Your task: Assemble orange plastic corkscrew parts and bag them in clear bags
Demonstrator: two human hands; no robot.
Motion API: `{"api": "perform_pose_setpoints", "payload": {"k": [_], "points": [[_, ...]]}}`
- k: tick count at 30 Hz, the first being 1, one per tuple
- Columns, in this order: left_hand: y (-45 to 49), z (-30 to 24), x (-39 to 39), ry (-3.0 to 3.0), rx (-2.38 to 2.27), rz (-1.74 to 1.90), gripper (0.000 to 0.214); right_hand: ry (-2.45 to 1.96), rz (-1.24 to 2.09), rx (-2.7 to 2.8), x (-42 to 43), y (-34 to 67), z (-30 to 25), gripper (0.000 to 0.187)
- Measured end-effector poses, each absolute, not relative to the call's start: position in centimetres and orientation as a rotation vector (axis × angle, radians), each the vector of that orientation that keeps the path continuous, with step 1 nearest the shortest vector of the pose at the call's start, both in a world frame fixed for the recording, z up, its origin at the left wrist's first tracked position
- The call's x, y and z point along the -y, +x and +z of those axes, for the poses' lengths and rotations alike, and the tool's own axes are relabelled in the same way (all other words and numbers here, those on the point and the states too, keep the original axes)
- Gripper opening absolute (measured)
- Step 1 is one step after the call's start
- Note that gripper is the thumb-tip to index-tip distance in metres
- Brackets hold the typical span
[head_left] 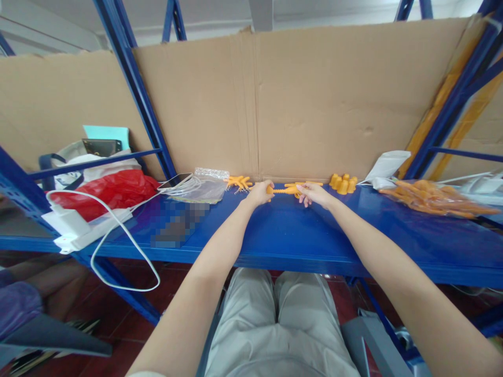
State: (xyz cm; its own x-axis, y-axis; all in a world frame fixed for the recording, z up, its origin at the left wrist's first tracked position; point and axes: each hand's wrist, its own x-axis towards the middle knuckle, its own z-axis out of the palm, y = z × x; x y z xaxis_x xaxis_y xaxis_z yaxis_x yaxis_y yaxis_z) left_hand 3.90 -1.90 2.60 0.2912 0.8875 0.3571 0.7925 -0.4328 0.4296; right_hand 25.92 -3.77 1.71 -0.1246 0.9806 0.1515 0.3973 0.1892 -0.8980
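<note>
Pale trousers (pixel 271 330) before blue counter (pixel 291 235).
Left hand (pixel 259 194) grips a yellow part (pixel 270 190); right hand (pixel 315 195), fingers narrowed, meets yellow pieces (pixel 291 189) between the hands, hold unclear. Yellow pegs (pixel 343 184) stand right of the right hand; cardboard panel (pixel 314 104) rises beyond both.

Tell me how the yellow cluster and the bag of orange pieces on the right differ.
The yellow cluster is compact; the bag of orange pieces spreads wider. The cluster sits unwrapped; the bag's pieces lie inside clear plastic. Both rest on the blue shelf, right of the right hand.
</note>
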Motion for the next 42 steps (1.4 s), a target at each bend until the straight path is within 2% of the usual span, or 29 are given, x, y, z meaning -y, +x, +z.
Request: {"api": "perform_pose_setpoints", "payload": {"k": [5,9,13,17,21,26,29,31,35,37,42], "points": [[4.1,2.7,2.1,2.371,-1.529,0.876,0.027,-1.373,0.890,1.603,4.2,25.7,2.0,0.049],[4.2,2.9,2.4,2.352,-1.525,0.886,0.027,-1.418,0.919,1.553,4.6,25.4,2.3,0.050],[4.2,2.9,2.4,2.342,-1.528,0.888,0.027,-1.393,0.995,1.521,4.9,25.3,2.6,0.042],[4.2,2.7,2.3,2.339,-1.531,0.909,0.027,-1.268,1.115,1.544,5.0,25.8,2.6,0.024],[4.2,2.7,2.1,2.374,-1.520,0.924,0.027,-1.259,1.093,1.593,5.1,26.0,2.6,0.018],[4.2,3.0,2.1,2.395,-1.484,0.919,0.029,-1.424,1.040,1.547,4.9,25.6,2.8,0.044],[4.3,3.0,2.2,2.418,-1.474,0.924,0.028,-1.441,1.045,1.515,4.9,25.7,2.8,0.051],[4.3,2.9,2.1,2.434,-1.476,0.936,0.027,-1.403,1.088,1.517,5.0,26.0,2.8,0.047],[4.2,2.8,2.0,2.445,-1.471,0.938,0.026,-1.288,1.178,1.535,5.3,26.4,2.8,0.023],[4.2,2.8,2.0,2.450,-1.457,0.935,0.026,-1.287,1.174,1.546,5.2,26.4,2.8,0.020],[4.3,2.9,2.0,2.460,-1.425,0.931,0.026,-1.397,1.114,1.543,4.8,26.2,2.6,0.045]]}}
